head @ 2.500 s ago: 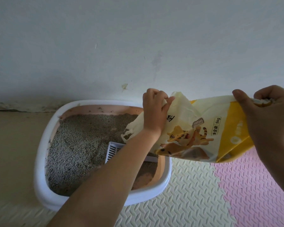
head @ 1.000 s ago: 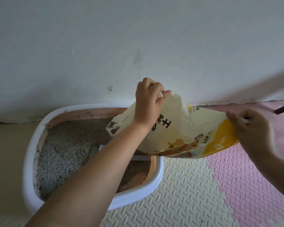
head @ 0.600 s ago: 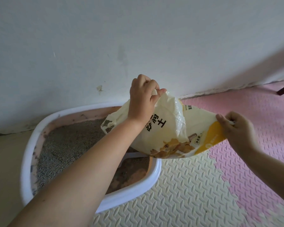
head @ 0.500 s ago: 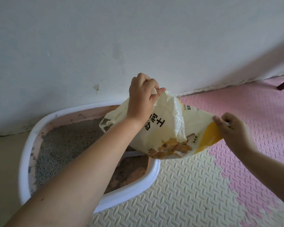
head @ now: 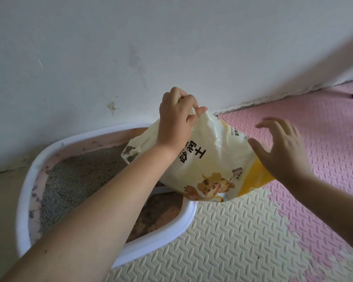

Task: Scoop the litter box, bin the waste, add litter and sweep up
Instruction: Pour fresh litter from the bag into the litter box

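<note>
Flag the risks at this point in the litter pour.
1. Only the left hand pinches the cream-and-yellow plastic litter bag; the right hand is open. That grip could slip.
2. The bag's lower end overhangs the white-rimmed pink litter box, so litter might spill onto the cream foam mat.

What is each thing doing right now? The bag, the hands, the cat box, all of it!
Litter bag: tipped, open mouth over the box, held up at its top.
Left hand: shut, pinching the bag's top.
Right hand: open, fingers spread, by the bag's yellow end; contact unclear.
Litter box: on the floor by the wall, holding grey litter, bare patch at the near end.
Floor mat: lying flat.
</note>
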`<action>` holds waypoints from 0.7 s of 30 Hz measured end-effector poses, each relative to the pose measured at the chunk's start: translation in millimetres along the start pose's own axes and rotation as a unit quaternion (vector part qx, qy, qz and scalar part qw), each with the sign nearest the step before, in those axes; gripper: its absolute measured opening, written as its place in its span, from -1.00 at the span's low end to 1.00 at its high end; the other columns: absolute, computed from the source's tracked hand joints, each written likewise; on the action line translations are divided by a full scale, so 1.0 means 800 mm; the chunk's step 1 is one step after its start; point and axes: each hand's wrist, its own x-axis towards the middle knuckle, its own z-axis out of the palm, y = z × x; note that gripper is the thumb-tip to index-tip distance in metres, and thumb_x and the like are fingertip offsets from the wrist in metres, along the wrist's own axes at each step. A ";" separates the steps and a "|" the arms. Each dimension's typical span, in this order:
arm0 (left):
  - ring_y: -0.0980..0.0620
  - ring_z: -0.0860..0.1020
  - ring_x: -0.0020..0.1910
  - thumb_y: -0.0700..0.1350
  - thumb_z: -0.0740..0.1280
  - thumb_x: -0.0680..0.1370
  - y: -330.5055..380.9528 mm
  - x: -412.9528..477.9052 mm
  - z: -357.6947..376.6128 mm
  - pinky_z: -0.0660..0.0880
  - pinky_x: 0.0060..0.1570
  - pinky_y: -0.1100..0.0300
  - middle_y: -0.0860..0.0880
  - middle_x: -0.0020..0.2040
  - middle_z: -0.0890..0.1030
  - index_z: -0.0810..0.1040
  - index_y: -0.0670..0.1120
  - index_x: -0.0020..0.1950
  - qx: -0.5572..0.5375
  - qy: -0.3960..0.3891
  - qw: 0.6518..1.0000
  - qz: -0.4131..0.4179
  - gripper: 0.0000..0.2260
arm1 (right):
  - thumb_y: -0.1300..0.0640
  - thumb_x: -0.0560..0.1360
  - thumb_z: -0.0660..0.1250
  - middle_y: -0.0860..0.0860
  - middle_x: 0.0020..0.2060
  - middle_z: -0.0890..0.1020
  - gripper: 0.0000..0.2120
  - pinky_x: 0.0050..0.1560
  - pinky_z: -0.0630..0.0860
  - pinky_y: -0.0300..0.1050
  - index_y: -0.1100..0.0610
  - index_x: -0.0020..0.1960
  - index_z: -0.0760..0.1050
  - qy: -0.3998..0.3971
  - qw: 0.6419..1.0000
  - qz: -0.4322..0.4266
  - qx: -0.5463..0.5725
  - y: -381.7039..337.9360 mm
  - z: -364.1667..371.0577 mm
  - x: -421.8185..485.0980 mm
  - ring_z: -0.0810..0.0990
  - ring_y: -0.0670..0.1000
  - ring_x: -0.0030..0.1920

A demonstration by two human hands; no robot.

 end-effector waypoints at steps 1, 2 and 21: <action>0.03 0.34 -0.15 -0.15 0.47 0.44 0.001 0.000 0.000 0.32 -0.13 0.21 -0.05 -0.18 0.42 0.52 -0.20 -0.24 0.002 -0.001 1.000 0.000 -0.82 | -0.04 0.47 0.32 0.11 0.22 0.52 -0.57 0.29 0.29 -0.05 0.20 0.23 0.46 -0.006 0.999 -0.028 0.014 -0.014 -0.002 0.009 0.44 0.12 0.26; 0.03 0.34 -0.15 -0.15 0.47 0.44 0.001 0.000 0.001 0.30 -0.13 0.22 -0.05 -0.18 0.42 0.52 -0.20 -0.24 0.002 -0.002 1.000 0.001 -0.82 | -0.07 0.46 0.32 0.09 0.26 0.50 -0.50 0.32 0.25 -0.10 0.18 0.30 0.42 -0.022 0.998 -0.043 0.039 -0.030 -0.003 0.016 0.42 0.08 0.29; 0.00 0.44 0.04 -0.01 0.37 0.50 -0.007 -0.007 -0.022 0.42 0.06 0.17 -0.07 0.03 0.46 0.52 -0.15 0.12 -0.036 -0.089 0.995 0.024 -0.72 | 0.02 0.51 0.36 -0.05 -0.45 0.46 -0.78 -0.40 0.23 -0.13 0.13 -0.22 0.49 -0.062 0.978 0.031 0.199 -0.099 0.055 0.062 0.36 -0.11 -0.42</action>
